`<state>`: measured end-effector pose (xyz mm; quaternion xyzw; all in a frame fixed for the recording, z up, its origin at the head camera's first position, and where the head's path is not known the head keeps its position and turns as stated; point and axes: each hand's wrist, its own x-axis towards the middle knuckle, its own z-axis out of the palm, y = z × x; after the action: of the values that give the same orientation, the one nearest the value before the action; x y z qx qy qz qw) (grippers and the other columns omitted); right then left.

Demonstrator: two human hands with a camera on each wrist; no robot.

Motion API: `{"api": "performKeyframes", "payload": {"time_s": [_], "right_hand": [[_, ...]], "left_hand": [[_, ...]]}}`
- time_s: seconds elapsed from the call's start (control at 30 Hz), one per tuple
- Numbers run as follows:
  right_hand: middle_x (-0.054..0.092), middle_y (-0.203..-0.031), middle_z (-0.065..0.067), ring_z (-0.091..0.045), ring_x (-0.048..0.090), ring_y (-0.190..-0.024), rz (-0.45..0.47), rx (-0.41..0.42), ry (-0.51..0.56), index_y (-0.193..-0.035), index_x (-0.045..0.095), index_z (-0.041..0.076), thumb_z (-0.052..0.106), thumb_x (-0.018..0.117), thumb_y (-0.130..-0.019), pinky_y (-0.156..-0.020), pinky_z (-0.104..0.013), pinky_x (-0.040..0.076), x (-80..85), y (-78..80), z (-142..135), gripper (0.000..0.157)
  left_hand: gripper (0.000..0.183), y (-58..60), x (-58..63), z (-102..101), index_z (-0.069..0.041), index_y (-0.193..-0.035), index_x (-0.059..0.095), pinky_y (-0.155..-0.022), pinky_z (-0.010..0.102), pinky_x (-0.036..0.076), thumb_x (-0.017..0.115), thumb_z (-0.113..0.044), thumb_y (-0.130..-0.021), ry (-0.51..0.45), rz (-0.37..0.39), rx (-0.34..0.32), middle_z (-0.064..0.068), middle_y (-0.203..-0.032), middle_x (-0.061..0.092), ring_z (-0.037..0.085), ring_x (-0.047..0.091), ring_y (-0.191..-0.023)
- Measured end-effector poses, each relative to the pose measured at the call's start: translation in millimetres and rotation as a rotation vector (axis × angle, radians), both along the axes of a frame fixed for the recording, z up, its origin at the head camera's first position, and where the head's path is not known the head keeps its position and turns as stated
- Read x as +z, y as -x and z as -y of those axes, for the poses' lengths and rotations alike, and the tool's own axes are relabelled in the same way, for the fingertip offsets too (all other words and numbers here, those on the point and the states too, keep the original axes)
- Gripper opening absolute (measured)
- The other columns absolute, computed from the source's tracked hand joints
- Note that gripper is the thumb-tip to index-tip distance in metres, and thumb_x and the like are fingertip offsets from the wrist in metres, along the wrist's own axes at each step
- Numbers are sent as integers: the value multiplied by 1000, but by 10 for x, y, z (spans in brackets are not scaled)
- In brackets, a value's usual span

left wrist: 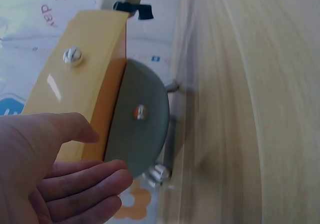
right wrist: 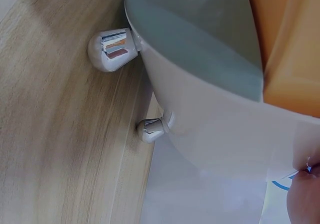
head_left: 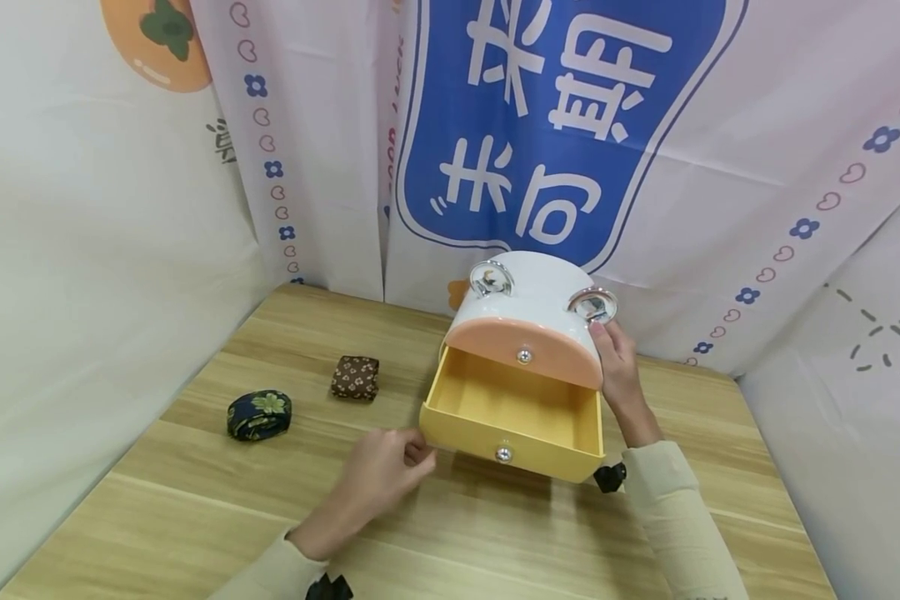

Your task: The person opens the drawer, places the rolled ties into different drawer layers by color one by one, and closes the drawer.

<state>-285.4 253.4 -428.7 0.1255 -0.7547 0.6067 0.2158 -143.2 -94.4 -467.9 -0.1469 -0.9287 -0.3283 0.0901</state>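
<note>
Yellow drawer (head_left: 510, 417), long axis left-to-right, sits just right of the loosely spread, empty left hand (head_left: 386, 467) (right hand (head_left: 622, 371) touches cabinet (head_left: 536, 292), grip unclear).

On the blue panel (head_left: 532, 142) of the backdrop cloth (head_left: 720, 217), large tilted white Chinese characters (head_left: 588, 104) read 未来可期; left of it, creased reddish lettering (head_left: 392, 154) seems to read GOOD LUCK; a small dark character (head_left: 225, 140) by the persimmon print (head_left: 138, 42) stays unclear; in the left wrist view, pink lettering (left wrist: 49, 15) on cloth reads "ght", cut off, and "day".
</note>
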Motion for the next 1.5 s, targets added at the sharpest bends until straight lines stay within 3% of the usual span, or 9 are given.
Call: {"api": "performKeyframes", "payload": {"time_s": [0.33,0.43,0.57,0.63,0.77,0.83,0.93,1.23,1.5], "right_hand": [[67,-101,18,-4,59,-96,2,4,-9,-131,64,-10,21,47,-111,-87,-16,47,11,10,11,40],[67,-98,18,-4,59,-93,-5,2,4,-128,65,-10,21,49,-110,-86,-17,47,13,7,13,40],[68,-97,19,-4,59,-91,-12,3,10,-127,66,-10,21,49,-110,-85,-17,48,4,16,11,40],[68,-96,19,-4,59,-91,-13,6,7,-128,65,-10,21,49,-110,-85,-17,48,-2,23,11,40],[67,-95,19,-4,59,-90,-12,9,8,-127,65,-10,21,48,-110,-84,-17,48,-8,22,10,39],[67,-95,18,-4,59,-90,-12,9,7,-127,65,-10,21,48,-110,-84,-17,48,-8,18,7,39],[68,-95,19,-4,59,-89,-11,9,2,-129,65,-9,22,48,-110,-83,-17,48,-5,13,3,40],[68,-97,19,-4,59,-91,-29,9,-3,-128,65,-10,21,48,-110,-85,-16,48,-16,31,-10,39],[67,-95,19,-4,59,-90,-29,6,-7,-128,65,-10,22,48,-110,-84,-16,48,-20,28,-5,40]], "left_hand": [[25,207,51,437,-4,-104,78,-69,29,64,82,-23,-89,31,26,174,11,-95,82,20,79,-80],[38,311,69,574,2,-116,73,-55,27,58,82,-23,-90,21,51,208,20,-107,80,20,73,-65],[54,445,81,726,5,-129,66,-39,23,41,84,-25,-88,54,48,253,26,-117,76,14,49,-44],[63,499,85,784,6,-134,62,-40,26,43,86,-26,-85,73,26,272,28,-117,75,16,50,-45],[73,626,68,865,6,-140,56,-64,47,63,88,-25,-81,97,-11,283,30,-121,72,38,74,-77],[73,696,43,893,6,-139,55,-83,57,63,88,-24,-81,99,-9,280,29,-124,71,47,74,-100],[80,796,-9,922,7,-143,50,-96,63,58,88,-25,-81,105,38,277,29,-129,68,51,68,-117],[101,1012,-150,978,5,-159,31,-106,68,50,86,-29,-81,98,182,280,31,-152,50,55,55,-133],[89,1115,-288,1035,8,-147,44,-105,66,51,90,-24,-79,61,153,250,31,-140,58,52,59,-128]]}}
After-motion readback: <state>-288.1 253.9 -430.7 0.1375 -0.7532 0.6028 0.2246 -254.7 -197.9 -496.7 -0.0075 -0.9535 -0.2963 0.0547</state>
